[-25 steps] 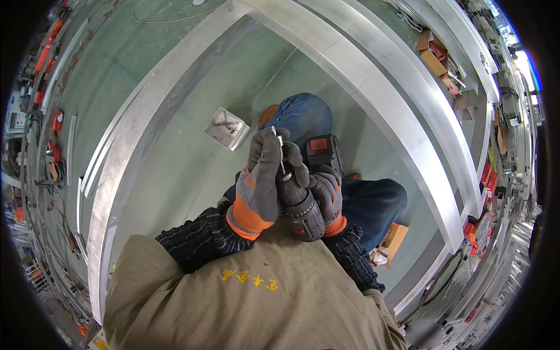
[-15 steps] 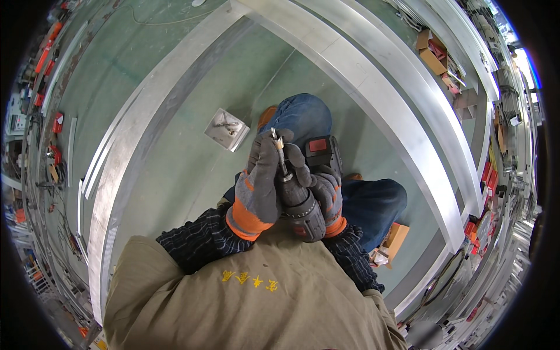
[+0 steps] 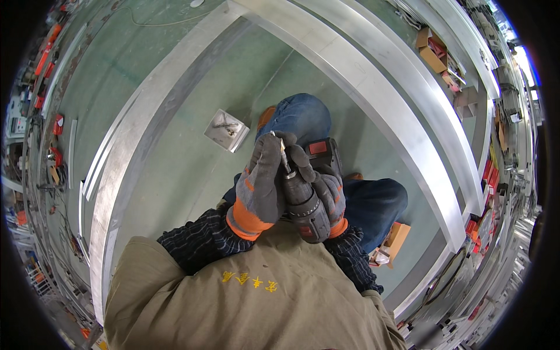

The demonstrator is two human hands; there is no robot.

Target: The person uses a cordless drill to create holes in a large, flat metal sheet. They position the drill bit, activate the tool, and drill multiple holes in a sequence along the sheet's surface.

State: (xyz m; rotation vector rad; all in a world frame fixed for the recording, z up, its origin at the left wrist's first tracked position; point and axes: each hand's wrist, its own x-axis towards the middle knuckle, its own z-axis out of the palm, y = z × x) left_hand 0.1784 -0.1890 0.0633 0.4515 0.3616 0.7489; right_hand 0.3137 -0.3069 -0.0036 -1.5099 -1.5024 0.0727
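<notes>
- Left hand (image 3: pixel 262 181) in a grey/orange work glove, fingers curled up front around the chuck end of a cordless drill (image 3: pixel 303 198), fingertips right by the bit (image 3: pixel 281 149). Closed on it, def not loose.
- Right hand (image 3: pixel 329 195), same kind of glove, wrapped tight round the drill's grip from the right side. Can't see the trigger finger.
- Drill is dark w/ a red patch on the battery end, held close to the chest btwn both hands, bit pointing up and away from the body.
- Person is crouched, blue jeans knees (image 3: pixel 300 116) just past the drill, khaki jacket at bottom of view.
- On the green floor (image 3: pixel 175 163) left of the knees: a small square metal plate (image 3: pixel 226 130) w/ some small hardware on it, well apart from the hands.
- Long aluminium beams (image 3: pixel 373 99) run on both sides of the person; cardboard box (image 3: pixel 394 242) near the right knee.
</notes>
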